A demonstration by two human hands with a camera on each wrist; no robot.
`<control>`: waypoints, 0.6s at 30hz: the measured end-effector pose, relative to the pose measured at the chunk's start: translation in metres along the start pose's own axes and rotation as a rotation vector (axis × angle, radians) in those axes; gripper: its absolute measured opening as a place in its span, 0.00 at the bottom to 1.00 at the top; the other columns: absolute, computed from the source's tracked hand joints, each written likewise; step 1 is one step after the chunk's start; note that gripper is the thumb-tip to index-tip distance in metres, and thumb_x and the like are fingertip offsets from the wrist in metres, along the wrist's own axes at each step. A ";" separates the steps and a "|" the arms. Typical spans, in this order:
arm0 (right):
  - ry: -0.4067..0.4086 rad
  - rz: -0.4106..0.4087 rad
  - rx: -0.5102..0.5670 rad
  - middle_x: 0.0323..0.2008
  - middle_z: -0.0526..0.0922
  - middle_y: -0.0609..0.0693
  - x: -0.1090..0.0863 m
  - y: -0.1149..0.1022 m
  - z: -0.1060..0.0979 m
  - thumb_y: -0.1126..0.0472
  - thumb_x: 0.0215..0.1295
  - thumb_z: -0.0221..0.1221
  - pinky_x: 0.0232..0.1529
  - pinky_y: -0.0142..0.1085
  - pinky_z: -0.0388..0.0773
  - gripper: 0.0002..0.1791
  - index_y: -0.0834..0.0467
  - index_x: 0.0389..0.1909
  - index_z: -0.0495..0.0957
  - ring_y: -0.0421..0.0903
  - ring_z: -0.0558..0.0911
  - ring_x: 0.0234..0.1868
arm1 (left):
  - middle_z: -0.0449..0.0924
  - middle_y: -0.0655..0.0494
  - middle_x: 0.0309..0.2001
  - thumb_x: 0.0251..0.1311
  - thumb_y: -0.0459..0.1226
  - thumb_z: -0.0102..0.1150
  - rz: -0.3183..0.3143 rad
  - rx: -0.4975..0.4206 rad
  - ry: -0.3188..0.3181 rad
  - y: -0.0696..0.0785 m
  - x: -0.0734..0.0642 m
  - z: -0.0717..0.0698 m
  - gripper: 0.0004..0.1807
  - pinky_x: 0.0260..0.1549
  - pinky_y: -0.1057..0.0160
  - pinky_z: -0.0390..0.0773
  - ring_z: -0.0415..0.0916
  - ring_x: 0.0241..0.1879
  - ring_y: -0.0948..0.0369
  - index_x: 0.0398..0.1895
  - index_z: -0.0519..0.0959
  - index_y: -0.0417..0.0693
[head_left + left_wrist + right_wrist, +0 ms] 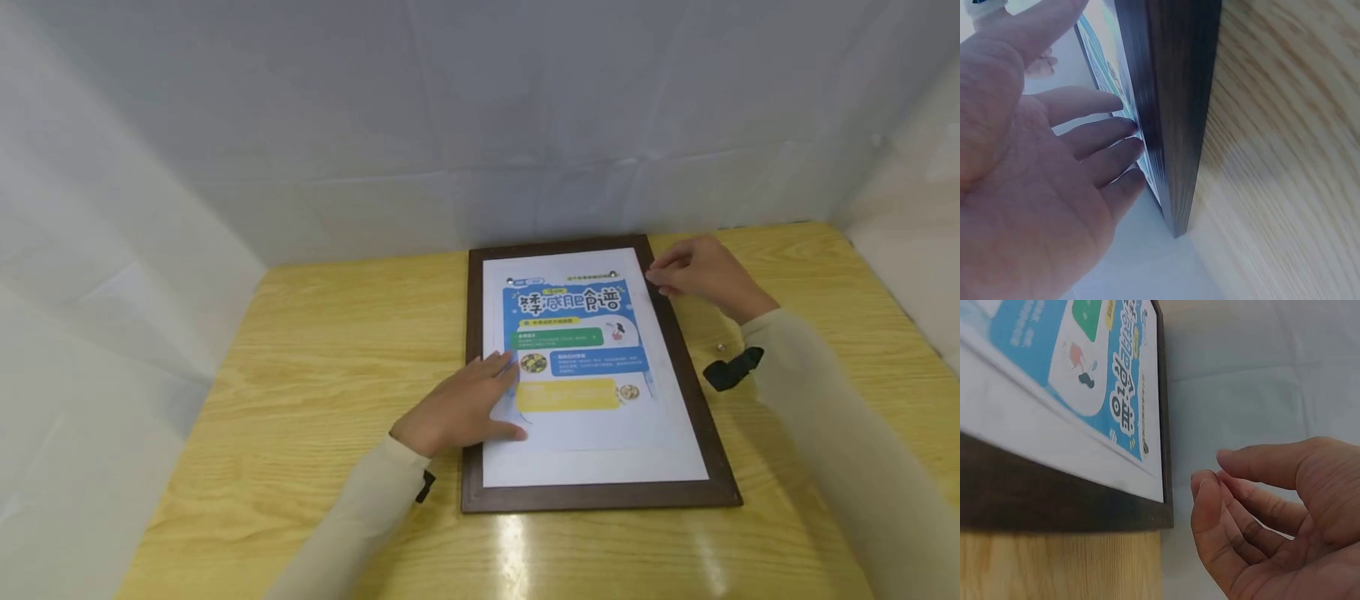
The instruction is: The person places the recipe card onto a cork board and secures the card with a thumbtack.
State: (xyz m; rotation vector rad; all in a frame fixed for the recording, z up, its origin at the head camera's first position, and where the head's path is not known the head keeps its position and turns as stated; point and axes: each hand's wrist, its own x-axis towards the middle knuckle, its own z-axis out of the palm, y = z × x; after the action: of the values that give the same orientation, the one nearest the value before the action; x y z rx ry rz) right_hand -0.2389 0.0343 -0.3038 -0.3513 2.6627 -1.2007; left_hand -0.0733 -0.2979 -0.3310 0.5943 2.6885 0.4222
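Note:
A printed poster (pixel 577 333) in blue, green and yellow lies on a white board with a dark brown wooden frame (pixel 720 467). Small shiny pins (pixel 612 273) sit at both of its upper corners. My left hand (pixel 468 400) reaches over the frame's left side, its fingers spread on the poster's left edge. Beyond the frame's upper right side hovers my right hand (pixel 701 271). Its fingers are loosely bent, and in the right wrist view thumb and forefinger stand slightly apart with nothing visible between them.
A small shiny pin (pixel 722 347) lies on the wooden table (pixel 337 367) right of the frame, near my right wrist's black strap (pixel 735 369). Pale sheeting (pixel 450 125) hangs behind the table and at both sides.

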 end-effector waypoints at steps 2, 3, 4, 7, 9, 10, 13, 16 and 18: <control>-0.010 -0.005 -0.013 0.45 0.84 0.64 -0.009 0.004 -0.005 0.56 0.71 0.63 0.42 0.45 0.86 0.19 0.69 0.52 0.80 0.56 0.85 0.40 | 0.46 0.46 0.80 0.61 0.57 0.66 0.005 0.009 0.001 0.000 -0.001 0.000 0.51 0.77 0.54 0.43 0.43 0.79 0.51 0.78 0.57 0.39; -0.017 -0.004 -0.023 0.46 0.84 0.64 -0.013 0.007 -0.007 0.56 0.71 0.62 0.43 0.46 0.85 0.20 0.68 0.52 0.80 0.57 0.84 0.41 | 0.46 0.46 0.80 0.61 0.57 0.66 0.008 0.014 0.000 0.000 -0.002 0.000 0.51 0.77 0.54 0.43 0.43 0.79 0.52 0.78 0.57 0.39; -0.024 -0.005 -0.028 0.46 0.84 0.64 -0.017 0.010 -0.010 0.55 0.71 0.62 0.43 0.47 0.85 0.20 0.68 0.53 0.80 0.58 0.84 0.42 | 0.46 0.45 0.80 0.61 0.57 0.66 0.013 0.021 0.003 -0.001 -0.002 0.001 0.51 0.77 0.54 0.43 0.44 0.79 0.51 0.78 0.57 0.39; -0.042 -0.005 -0.067 0.47 0.83 0.63 -0.031 0.018 -0.017 0.54 0.72 0.62 0.42 0.48 0.86 0.22 0.68 0.55 0.79 0.58 0.85 0.42 | 0.47 0.44 0.80 0.61 0.57 0.67 0.026 0.035 0.011 -0.001 -0.003 0.002 0.51 0.77 0.54 0.45 0.45 0.79 0.51 0.78 0.58 0.38; -0.054 0.001 -0.103 0.47 0.83 0.62 -0.039 0.024 -0.021 0.53 0.71 0.63 0.40 0.48 0.85 0.23 0.68 0.55 0.79 0.56 0.85 0.41 | 0.47 0.44 0.80 0.60 0.57 0.67 0.031 0.039 0.012 -0.001 -0.004 0.003 0.51 0.77 0.53 0.45 0.45 0.79 0.51 0.78 0.58 0.37; -0.064 -0.001 -0.115 0.47 0.82 0.62 -0.043 0.028 -0.024 0.53 0.71 0.63 0.40 0.48 0.85 0.23 0.69 0.55 0.79 0.56 0.85 0.40 | 0.47 0.44 0.80 0.60 0.58 0.67 0.032 0.038 0.012 -0.001 -0.004 0.004 0.52 0.77 0.53 0.45 0.45 0.79 0.51 0.77 0.58 0.37; -0.085 0.004 -0.149 0.46 0.83 0.61 -0.055 0.041 -0.030 0.51 0.70 0.64 0.37 0.46 0.84 0.25 0.68 0.55 0.79 0.55 0.84 0.39 | 0.46 0.43 0.80 0.59 0.58 0.67 0.034 0.037 0.011 -0.002 -0.004 0.006 0.53 0.77 0.53 0.44 0.45 0.79 0.51 0.78 0.57 0.36; -0.098 0.015 -0.173 0.44 0.84 0.59 -0.063 0.054 -0.033 0.51 0.70 0.64 0.34 0.43 0.82 0.24 0.68 0.53 0.80 0.52 0.83 0.38 | 0.46 0.43 0.80 0.58 0.58 0.68 0.036 0.035 0.015 -0.002 -0.003 0.007 0.54 0.77 0.52 0.44 0.45 0.79 0.51 0.78 0.57 0.36; -0.098 0.024 -0.190 0.42 0.84 0.57 -0.067 0.062 -0.034 0.51 0.69 0.65 0.33 0.41 0.81 0.23 0.67 0.52 0.82 0.50 0.82 0.38 | 0.46 0.43 0.80 0.58 0.58 0.68 0.034 0.030 0.018 -0.002 -0.003 0.008 0.55 0.77 0.52 0.44 0.45 0.79 0.50 0.78 0.56 0.36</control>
State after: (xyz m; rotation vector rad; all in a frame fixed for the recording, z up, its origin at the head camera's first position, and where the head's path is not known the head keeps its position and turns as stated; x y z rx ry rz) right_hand -0.1927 0.1179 -0.3236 -0.3954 2.6925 -0.9015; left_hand -0.0684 -0.2995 -0.3386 0.6494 2.7094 0.3983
